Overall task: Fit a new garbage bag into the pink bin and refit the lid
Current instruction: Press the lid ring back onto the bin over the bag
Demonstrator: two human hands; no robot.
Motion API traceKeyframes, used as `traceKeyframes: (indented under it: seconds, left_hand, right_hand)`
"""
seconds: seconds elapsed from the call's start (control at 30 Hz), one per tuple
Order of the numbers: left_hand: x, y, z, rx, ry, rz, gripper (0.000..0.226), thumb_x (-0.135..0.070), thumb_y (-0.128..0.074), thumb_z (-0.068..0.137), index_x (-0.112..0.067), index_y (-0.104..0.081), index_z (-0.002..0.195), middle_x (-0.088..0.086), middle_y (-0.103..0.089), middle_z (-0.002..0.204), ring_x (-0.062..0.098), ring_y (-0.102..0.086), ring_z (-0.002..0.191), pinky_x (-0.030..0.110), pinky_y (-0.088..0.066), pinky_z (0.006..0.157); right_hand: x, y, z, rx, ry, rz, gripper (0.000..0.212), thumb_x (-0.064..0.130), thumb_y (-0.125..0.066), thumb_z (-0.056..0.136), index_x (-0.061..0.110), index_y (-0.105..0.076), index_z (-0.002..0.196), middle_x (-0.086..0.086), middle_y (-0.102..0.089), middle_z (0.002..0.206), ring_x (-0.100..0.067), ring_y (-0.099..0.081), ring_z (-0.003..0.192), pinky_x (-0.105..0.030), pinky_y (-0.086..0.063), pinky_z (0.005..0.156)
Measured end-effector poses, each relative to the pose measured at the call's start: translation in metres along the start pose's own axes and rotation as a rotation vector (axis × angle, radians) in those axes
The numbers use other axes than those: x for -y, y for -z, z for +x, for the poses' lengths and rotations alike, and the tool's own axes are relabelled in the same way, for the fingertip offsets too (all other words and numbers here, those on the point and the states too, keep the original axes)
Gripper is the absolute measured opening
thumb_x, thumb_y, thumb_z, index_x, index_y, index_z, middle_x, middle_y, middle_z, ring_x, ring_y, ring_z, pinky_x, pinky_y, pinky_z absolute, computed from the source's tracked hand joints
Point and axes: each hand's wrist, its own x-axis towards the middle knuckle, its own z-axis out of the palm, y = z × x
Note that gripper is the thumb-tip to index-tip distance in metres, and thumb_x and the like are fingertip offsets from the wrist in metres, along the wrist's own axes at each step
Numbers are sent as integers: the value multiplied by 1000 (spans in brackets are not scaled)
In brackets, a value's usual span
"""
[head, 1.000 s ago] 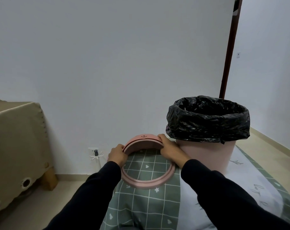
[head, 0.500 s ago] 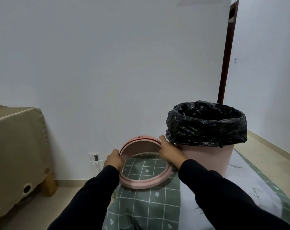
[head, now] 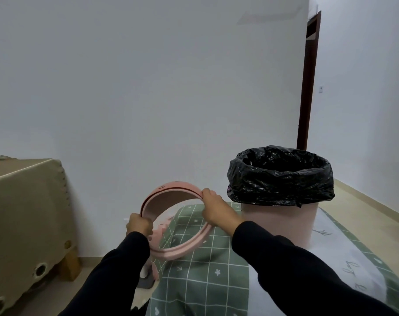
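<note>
- Soft, even, rather dim light fills the room; the plain white wall (head: pixel 148 87) reads as flat blue-grey.
- A faint darker patch lies high on that wall.
- The crinkled black plastic garbage bag (head: pixel 280 179) carries small dull glints along its folds.
- The pink ring-shaped plastic lid (head: pixel 178 186) casts a soft-edged shadow on the green checked cloth (head: pixel 205 281).
- The black sleeves (head: pixel 296 270) lose nearly all detail.
- Wide-angle bend tilts the dark brown door frame (head: pixel 308 87); fine detail is slightly soft throughout.

No readable text: cursive script (head: pixel 351 269) on tablecloth (head: pixel 205 281) and tiny mark (head: pixel 162 186) on pink lid (head: pixel 182 187) too small to decipher.
</note>
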Motion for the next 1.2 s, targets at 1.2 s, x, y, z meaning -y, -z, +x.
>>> traceKeyframes:
  seconds: [1.2]
  left_hand:
    - [-177, -30, -102, 401, -472, -536, 22, 4, -63, 90, -2, -69, 111, 8, -68, 107, 23, -63, 85, 29, -62, 73]
  right_hand:
    - [-52, 201, -29, -553, -45, -96, 20, 15, -39, 104, 6, -51, 117, -7, -56, 88, -33, -59, 83, -41, -46, 74]
